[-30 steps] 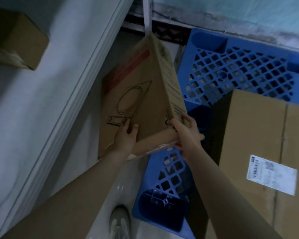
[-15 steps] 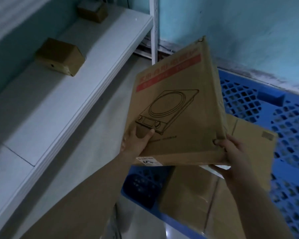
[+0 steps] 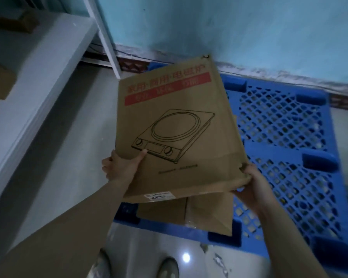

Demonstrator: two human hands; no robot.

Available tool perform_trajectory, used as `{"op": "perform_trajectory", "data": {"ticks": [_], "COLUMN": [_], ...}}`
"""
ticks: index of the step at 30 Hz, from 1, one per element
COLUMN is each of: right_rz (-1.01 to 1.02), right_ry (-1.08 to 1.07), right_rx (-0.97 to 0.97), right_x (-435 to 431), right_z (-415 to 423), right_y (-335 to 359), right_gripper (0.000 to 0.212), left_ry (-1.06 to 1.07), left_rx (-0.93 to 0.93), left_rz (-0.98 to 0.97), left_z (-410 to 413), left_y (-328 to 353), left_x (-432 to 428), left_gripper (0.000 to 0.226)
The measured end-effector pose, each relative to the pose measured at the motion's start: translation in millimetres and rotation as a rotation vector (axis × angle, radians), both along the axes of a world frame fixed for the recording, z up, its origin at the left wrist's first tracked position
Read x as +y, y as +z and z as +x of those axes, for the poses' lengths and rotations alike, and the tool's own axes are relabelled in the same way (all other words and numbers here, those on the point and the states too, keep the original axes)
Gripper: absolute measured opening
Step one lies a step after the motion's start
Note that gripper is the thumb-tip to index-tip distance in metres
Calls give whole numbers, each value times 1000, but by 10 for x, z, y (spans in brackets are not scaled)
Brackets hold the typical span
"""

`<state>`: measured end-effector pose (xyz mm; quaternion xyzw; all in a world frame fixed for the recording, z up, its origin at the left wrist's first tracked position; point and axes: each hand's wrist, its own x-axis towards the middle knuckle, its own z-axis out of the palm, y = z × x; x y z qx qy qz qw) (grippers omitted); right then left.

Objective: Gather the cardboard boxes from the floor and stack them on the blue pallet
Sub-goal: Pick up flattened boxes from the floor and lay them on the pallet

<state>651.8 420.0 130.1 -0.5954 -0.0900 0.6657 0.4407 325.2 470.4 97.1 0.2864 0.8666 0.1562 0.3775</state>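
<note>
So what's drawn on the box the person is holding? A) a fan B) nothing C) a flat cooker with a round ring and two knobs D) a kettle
C: the cardboard box, gripped by the left hand and right hand, shows a line drawing of a flat cooker with a ring and two knobs.

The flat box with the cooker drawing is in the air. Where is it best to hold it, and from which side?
Hold its two near corners, one hand from each side, as the left hand and right hand do. The box is wide, thin and tilted with its far edge up, so a grip at both corners should stop twisting.
</note>
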Motion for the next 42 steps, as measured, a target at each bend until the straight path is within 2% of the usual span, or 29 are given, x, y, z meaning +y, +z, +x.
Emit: {"op": "perform_trajectory", "data": {"ticks": [2, 4, 7, 9, 12, 16, 18, 21, 24, 26, 29, 32, 36, 38, 42], "right_rz": [10, -26, -121, -171, -151, -169, -183, -224, -338, -326, -325, -357, -361, -336, -292], "right_ry": [-3, -8, 24, 28, 41, 54, 20, -39, 77, 120, 129, 194, 216, 198, -20], "right_rx": [-149, -326, -495, -545, -556, -537, -504, -392, -539, -673, -777, -914, -958, -936, -706], "right_x": [-41, -96, -274, -432, -655, -889, -987, -1043, -957, -877, -785, -777, -864, -897, -879], "right_z": [113, 253, 452, 563, 641, 583, 497, 365, 251, 149, 35, -72, -170, -181, -187], "right_y": [5, -16, -71, -150, -236, -422, -499, -559, -615, -600, -604, -614, -634, -624, -463], "right_gripper": [18, 28, 29, 45, 75, 79, 70, 39, 61, 66, 70, 89, 97, 96, 82], "left_ry": [-6, -17, -105, -190, -269, -236, -224, -224, -237, -246, -270, -284, -284, -294, -309], "left_rx": [34, 32, 9, 11, 0, 27, 21, 28, 15, -31, -132, -153, -140, -175, -214], "left_rz": [42, 86, 130, 168, 188, 181, 189, 181, 174, 160, 151, 153, 157, 153, 161], "left_z": [159, 313, 546, 695, 851, 769, 672, 573, 490, 423, 352, 305, 216, 157, 121], "left_y": [14, 53, 107, 113, 100, 10, -63, -179, -251, -276, -252, -212, -223, -214, -79], "left_x": [23, 69, 142, 167, 124, -144, -281, -444, -573, -622, -665, -723, -840, -869, -828], "left_gripper": [114, 108, 100, 95, 95, 86, 81, 79, 79, 82, 87, 90, 90, 88, 71]}}
